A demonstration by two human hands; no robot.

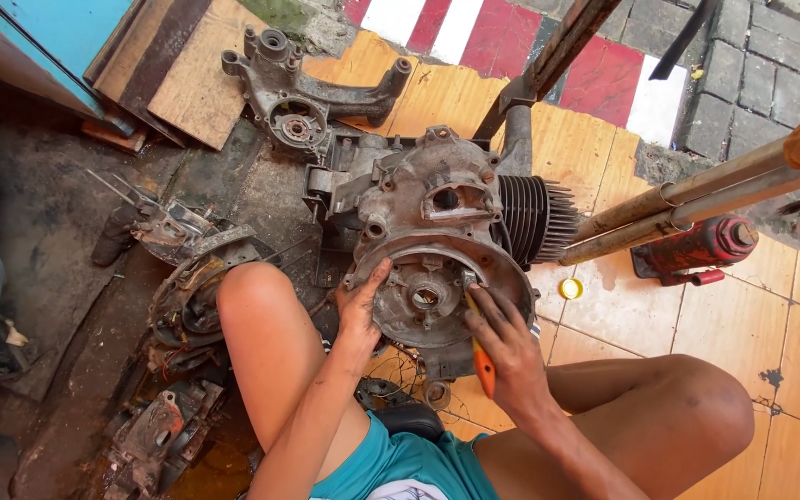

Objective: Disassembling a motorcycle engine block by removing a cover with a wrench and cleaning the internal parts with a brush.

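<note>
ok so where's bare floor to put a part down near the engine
Bare orange tile lies right of the engine case, between the red jack and the knee. The yellow cap sits at its edge. Left of the case is crowded with greasy parts.

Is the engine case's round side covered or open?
Open: the engine case shows its bare inner hub, with no cover on.

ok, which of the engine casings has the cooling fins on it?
The engine case under both hands, centre: black finned cylinder on its side. The bare casing behind it has none.
</note>
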